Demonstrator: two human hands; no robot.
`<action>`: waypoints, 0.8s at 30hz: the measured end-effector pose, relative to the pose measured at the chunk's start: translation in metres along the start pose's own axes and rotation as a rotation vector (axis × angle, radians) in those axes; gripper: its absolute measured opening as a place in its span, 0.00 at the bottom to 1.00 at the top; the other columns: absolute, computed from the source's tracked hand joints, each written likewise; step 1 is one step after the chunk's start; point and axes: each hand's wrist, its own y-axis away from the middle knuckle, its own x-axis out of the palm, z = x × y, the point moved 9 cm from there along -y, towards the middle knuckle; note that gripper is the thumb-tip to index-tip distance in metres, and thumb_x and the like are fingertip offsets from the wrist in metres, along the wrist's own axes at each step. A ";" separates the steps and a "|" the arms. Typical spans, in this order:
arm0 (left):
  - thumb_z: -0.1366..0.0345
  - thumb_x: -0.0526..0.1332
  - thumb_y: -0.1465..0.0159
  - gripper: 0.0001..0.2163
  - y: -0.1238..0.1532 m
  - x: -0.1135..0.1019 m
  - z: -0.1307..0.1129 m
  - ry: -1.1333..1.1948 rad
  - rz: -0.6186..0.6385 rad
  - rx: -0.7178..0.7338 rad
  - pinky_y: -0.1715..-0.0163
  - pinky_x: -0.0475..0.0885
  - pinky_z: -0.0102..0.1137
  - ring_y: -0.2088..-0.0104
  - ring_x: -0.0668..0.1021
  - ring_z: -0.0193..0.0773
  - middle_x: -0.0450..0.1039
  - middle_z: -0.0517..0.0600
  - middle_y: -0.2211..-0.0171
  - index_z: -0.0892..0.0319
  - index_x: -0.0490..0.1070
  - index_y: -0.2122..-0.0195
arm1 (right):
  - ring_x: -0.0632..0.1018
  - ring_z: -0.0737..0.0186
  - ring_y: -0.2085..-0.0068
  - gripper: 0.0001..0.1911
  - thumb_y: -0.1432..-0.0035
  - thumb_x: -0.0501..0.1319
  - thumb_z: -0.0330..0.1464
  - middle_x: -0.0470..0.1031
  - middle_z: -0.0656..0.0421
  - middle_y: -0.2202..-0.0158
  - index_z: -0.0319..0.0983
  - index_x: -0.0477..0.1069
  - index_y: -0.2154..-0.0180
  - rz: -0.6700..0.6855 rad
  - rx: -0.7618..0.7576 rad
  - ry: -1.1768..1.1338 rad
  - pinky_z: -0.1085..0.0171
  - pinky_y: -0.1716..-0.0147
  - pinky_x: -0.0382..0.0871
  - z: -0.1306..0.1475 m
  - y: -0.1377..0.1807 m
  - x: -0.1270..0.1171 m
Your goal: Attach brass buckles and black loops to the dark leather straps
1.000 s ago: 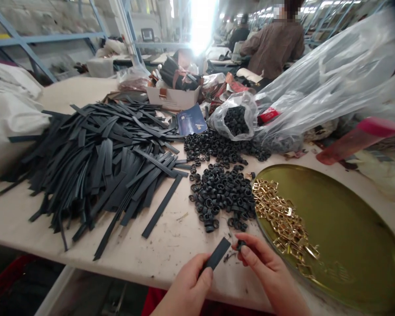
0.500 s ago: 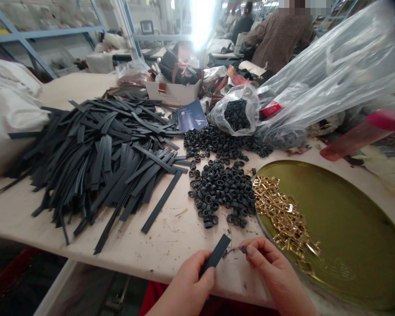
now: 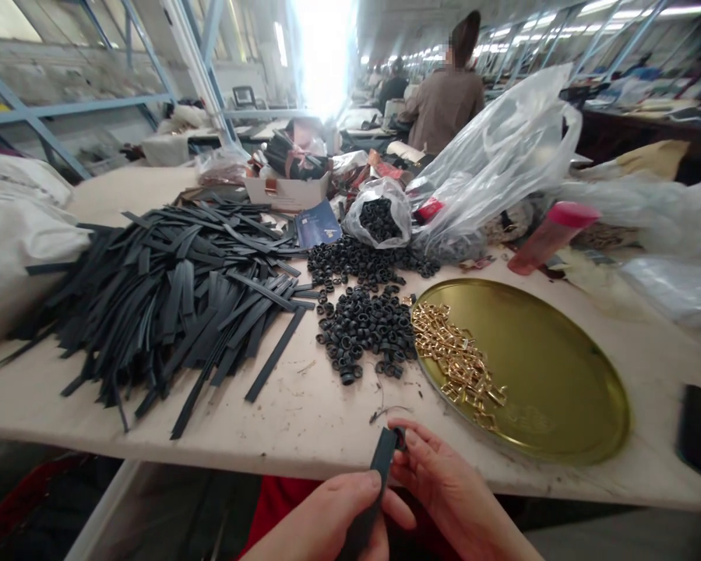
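Observation:
My left hand (image 3: 354,506) is closed around a flat black strap (image 3: 381,456), its end angled up toward the table's front edge. Right beside that end, my right hand (image 3: 429,467) pinches a small black loop (image 3: 399,438) between thumb and fingers. Loop and strap end look close together; whether they touch I cannot tell. Beyond my hands lies a heap of black loops (image 3: 365,331). To the right, gold buckles (image 3: 459,354) are piled on the left side of a round gold tray (image 3: 561,366).
A large pile of black straps (image 3: 169,288) covers the table's left. Behind the loops are an open plastic bag of loops (image 3: 379,218), a blue card (image 3: 318,226) and a white box (image 3: 286,192). A pink-capped bottle (image 3: 552,238) leans behind the tray. A person (image 3: 447,101) is farther back.
My hands have come together, bringing the loop beside the strap end. The strap is now more upright. The view has tilted up and shifted right.

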 end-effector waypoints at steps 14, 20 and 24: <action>0.62 0.49 0.39 0.11 0.007 -0.011 -0.034 -0.821 -0.346 0.254 0.77 0.60 0.26 0.77 0.70 0.35 0.70 0.47 0.78 0.57 0.67 0.74 | 0.72 0.62 0.66 0.07 0.53 0.64 0.35 0.72 0.61 0.71 0.41 0.74 0.69 0.066 -0.372 0.790 0.65 0.65 0.65 0.023 0.015 0.007; 0.61 0.56 0.44 0.15 0.009 -0.015 -0.037 -0.476 -0.375 0.312 0.63 0.66 0.26 0.67 0.74 0.39 0.75 0.47 0.69 0.56 0.68 0.55 | 0.68 0.68 0.77 0.14 0.56 0.65 0.40 0.68 0.65 0.79 0.39 0.70 0.69 0.052 -0.198 0.536 0.68 0.74 0.61 0.016 0.004 0.005; 0.56 0.57 0.45 0.18 0.005 -0.029 -0.047 -0.362 -0.459 0.414 0.54 0.64 0.29 0.57 0.72 0.43 0.74 0.51 0.60 0.57 0.69 0.56 | 0.67 0.68 0.77 0.14 0.54 0.63 0.42 0.66 0.65 0.79 0.38 0.69 0.71 0.166 -0.188 0.630 0.68 0.75 0.60 0.007 -0.006 0.018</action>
